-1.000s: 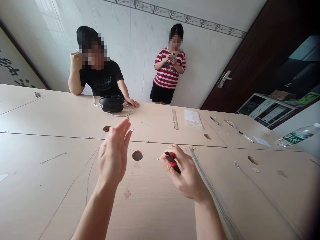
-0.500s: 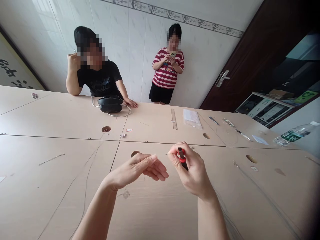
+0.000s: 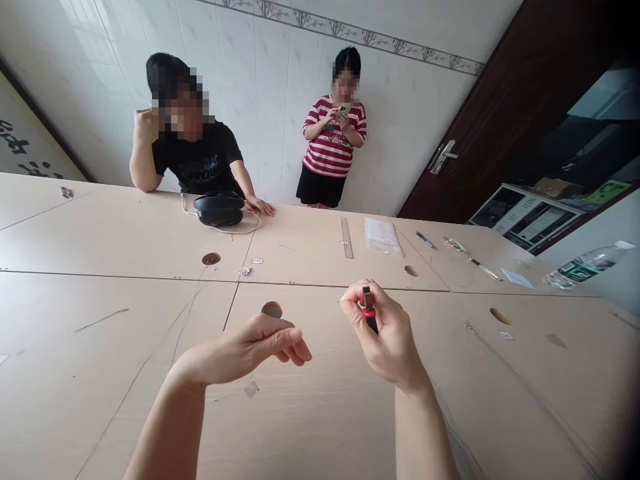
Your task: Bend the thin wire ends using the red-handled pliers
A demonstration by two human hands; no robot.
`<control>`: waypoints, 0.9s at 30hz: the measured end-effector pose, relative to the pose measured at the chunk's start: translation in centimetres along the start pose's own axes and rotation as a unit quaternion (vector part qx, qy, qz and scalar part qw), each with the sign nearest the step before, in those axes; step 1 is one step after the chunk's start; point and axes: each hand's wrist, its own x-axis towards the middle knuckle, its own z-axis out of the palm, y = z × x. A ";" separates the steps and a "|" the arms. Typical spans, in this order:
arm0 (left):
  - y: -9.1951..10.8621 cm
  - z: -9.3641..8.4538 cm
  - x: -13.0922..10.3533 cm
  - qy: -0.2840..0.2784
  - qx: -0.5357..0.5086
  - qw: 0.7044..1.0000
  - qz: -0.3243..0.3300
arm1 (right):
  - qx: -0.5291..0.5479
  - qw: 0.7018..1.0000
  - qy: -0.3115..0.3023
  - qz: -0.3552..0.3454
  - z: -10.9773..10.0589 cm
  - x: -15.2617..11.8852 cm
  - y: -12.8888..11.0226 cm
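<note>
White tiled wall (image 3: 280, 73) (patterned border on top); dark wooden door (image 3: 500, 113) right; pale wood tables (image 3: 115, 233).

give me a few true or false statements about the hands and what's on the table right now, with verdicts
1. The right hand holds a small tool with a red part. True.
2. The left hand lies flat on the table. False: it hovers above it, fingers curled together.
3. A black headset lies in front of the seated person in the black shirt. True.
4. The clear ruler is in the left hand. False: it lies on the far side of the table.
5. A plastic bottle lies at the right edge. True.
6. The person in the striped shirt sits at the table. False: that person stands by the wall.
</note>
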 end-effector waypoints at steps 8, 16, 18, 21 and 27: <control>0.3 1.0 0.3 -0.136 -0.076 0.988 -0.001 | 0.016 0.999 0.051 -0.003 0.0 0.1 0.6; 1.0 0.5 -0.4 -0.147 -0.031 0.981 0.122 | 0.026 0.998 0.056 -0.002 0.2 0.1 0.5; 1.1 0.4 -0.6 -0.148 -0.012 0.981 0.121 | 0.034 0.998 0.045 0.000 0.4 0.2 0.4; 1.0 0.6 -0.6 -0.169 -0.060 0.978 0.107 | 0.037 0.999 0.038 -0.001 0.6 0.2 0.4; 0.9 1.2 -0.6 -0.174 -0.105 0.978 0.043 | 0.015 0.996 0.090 -0.007 0.2 0.1 0.9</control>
